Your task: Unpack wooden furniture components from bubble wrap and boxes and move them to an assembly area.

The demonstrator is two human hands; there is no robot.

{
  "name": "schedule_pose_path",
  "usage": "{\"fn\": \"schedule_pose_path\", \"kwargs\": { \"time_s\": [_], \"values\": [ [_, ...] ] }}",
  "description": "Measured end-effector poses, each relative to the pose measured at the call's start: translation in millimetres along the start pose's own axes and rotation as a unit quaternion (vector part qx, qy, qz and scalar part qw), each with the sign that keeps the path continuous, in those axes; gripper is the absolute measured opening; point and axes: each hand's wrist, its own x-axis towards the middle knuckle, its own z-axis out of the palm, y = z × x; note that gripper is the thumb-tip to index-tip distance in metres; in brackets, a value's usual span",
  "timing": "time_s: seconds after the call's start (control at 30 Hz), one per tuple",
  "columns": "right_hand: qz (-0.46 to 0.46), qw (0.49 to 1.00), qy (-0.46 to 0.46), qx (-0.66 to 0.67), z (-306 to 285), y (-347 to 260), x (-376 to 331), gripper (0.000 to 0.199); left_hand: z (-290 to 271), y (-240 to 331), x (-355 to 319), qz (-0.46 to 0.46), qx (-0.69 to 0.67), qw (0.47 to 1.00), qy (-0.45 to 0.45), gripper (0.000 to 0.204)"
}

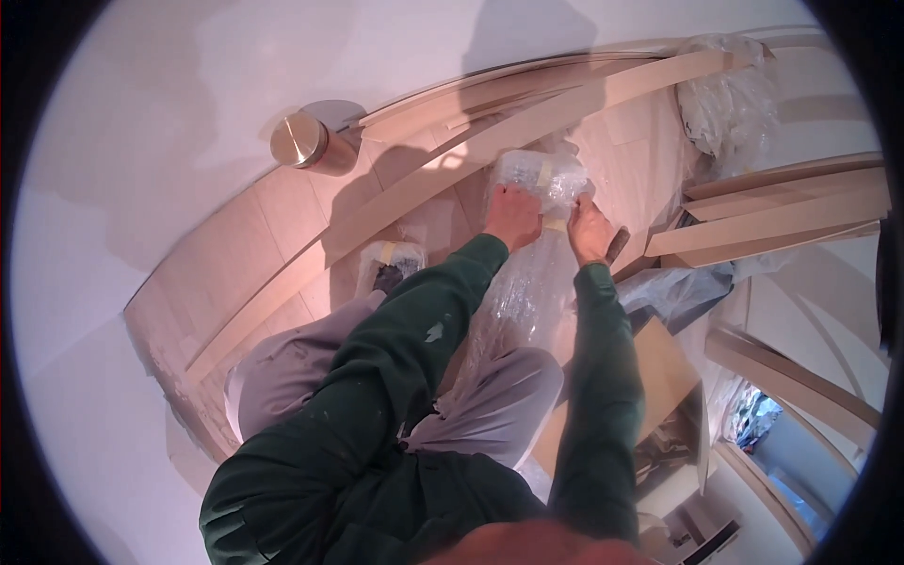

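- Bubble-wrapped bundle (pixel 532 245) stands upright btwn your knees, on the paper-covered floor (pixel 235 254).
- Your left hand (pixel 513 215) grips the bundle's top, fingers clamped on the wrap near a strip of beige tape (pixel 547 176).
- Your right hand (pixel 586 229) presses the bundle's right side, fingers curled on it.
- Long wood trim strip (pixel 452 160) lies behind; brass knob (pixel 299 139) further left, well apart.
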Motion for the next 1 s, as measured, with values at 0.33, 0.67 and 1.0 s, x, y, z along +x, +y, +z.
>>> {"fn": "schedule_pose_path", "kwargs": {
  "time_s": [0.33, 0.67, 1.0],
  "values": [
    [0.202, 0.974, 0.07, 0.075, 27.2, 99.1, 32.9, 0.029, -9.1, -62.5, -16.0, -0.107, -0.565, 0.817, -0.042, 0.018],
    [0.069, 0.964, 0.141, 0.215, -2.4, 16.2, 13.2, 0.042, -18.0, 1.9, 14.0, -0.005, -0.131, 0.98, 0.15, 0.059],
    [0.079, 0.992, 0.039, 0.093, 21.7, 73.7, 76.2, 0.025, -0.2, -12.0, 41.9, 0.067, -0.118, 0.983, 0.126, 0.048]
  ]
}}
